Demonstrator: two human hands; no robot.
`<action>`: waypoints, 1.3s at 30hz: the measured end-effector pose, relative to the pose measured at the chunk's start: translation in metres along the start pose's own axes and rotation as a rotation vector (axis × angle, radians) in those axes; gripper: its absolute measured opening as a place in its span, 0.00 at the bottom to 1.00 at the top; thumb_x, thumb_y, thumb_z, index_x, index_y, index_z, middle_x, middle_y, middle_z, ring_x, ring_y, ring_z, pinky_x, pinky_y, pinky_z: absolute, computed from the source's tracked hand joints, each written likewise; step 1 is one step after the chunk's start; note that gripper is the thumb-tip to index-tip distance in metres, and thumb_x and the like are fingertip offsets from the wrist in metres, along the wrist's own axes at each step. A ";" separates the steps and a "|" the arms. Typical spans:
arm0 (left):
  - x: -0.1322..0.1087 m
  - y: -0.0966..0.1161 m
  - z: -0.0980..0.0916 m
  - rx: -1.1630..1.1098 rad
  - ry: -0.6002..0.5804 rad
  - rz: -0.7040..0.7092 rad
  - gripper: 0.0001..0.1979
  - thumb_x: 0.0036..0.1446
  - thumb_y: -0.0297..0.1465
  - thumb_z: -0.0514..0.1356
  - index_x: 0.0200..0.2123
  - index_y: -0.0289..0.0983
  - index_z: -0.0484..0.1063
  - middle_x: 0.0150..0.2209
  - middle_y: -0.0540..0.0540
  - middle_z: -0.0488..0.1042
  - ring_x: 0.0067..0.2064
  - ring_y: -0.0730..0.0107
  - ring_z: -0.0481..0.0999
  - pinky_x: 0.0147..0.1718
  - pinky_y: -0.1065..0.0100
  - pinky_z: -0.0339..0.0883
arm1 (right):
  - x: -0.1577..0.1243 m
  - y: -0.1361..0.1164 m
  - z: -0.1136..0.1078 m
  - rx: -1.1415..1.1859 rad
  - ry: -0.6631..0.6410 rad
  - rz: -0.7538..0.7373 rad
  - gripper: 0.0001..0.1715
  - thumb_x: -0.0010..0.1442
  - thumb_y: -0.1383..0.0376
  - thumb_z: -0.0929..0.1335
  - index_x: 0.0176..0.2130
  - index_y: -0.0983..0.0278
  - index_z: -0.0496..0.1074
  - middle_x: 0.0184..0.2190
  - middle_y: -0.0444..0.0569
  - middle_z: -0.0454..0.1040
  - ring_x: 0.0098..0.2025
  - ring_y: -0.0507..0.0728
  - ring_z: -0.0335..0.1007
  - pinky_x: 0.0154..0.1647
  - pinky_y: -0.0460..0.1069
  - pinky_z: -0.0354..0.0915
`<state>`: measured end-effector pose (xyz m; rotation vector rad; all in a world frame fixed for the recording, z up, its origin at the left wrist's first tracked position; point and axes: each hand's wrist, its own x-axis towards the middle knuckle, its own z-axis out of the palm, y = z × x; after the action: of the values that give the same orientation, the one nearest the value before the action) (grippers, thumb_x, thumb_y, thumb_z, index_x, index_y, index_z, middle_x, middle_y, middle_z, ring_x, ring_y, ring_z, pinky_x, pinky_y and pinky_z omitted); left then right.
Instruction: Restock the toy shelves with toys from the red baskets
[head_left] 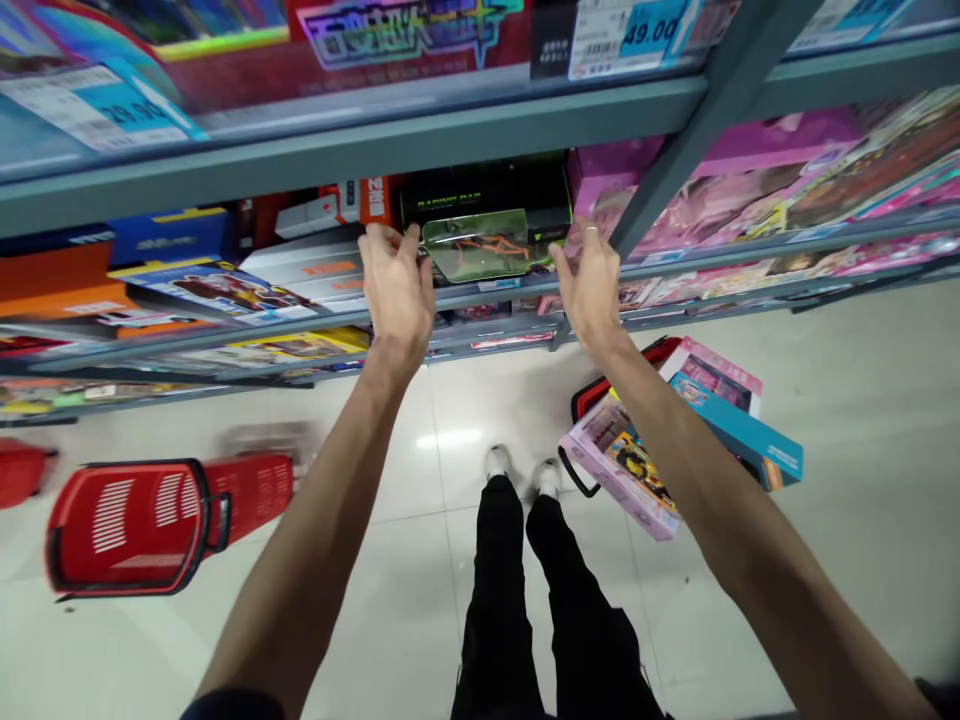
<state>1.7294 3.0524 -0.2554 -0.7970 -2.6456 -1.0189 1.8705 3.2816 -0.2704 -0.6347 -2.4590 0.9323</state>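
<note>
A black toy box with green lettering and a clear front window lies on the shelf, an orange item showing through the window. My left hand is at its left end, fingers bent over the edge and thumb near the window's corner. At the opposite end, my right hand has its thumb by the box's front corner and its fingers beside a pink box. A ring shows on one right finger. Both hands appear to grip the black box between them, though some fingertips are hidden.
Left along the shelf are a grey-white box and a blue box. A shelf upright rises just right of my hand. Red baskets stand on the left floor; another basket, holding a pink box and a blue box, sits below my right arm.
</note>
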 end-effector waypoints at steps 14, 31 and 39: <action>0.034 -0.010 -0.009 -0.036 -0.123 -0.047 0.26 0.63 0.57 0.64 0.50 0.42 0.72 0.51 0.44 0.79 0.71 0.50 0.57 0.75 0.38 0.42 | 0.026 0.005 0.001 0.020 -0.055 -0.136 0.34 0.77 0.45 0.59 0.70 0.60 0.67 0.58 0.59 0.72 0.66 0.73 0.71 0.67 0.66 0.69; -0.019 -0.001 0.079 0.243 -0.448 -0.148 0.18 0.70 0.32 0.56 0.59 0.39 0.77 0.49 0.31 0.83 0.56 0.38 0.81 0.58 0.44 0.69 | 0.009 0.008 0.060 -0.449 -0.420 -0.121 0.23 0.76 0.66 0.59 0.61 0.65 0.75 0.56 0.61 0.81 0.53 0.66 0.80 0.55 0.60 0.72; -0.019 -0.002 0.085 0.188 -0.427 -0.164 0.14 0.70 0.31 0.53 0.48 0.38 0.79 0.44 0.33 0.82 0.57 0.40 0.80 0.60 0.42 0.67 | 0.005 0.001 0.057 -0.480 -0.438 -0.124 0.26 0.73 0.73 0.56 0.56 0.67 0.78 0.53 0.63 0.82 0.51 0.67 0.80 0.52 0.60 0.74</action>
<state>1.7452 3.0996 -0.3268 -0.8446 -3.1548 -0.6762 1.8355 3.2564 -0.3084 -0.4497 -3.1153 0.4618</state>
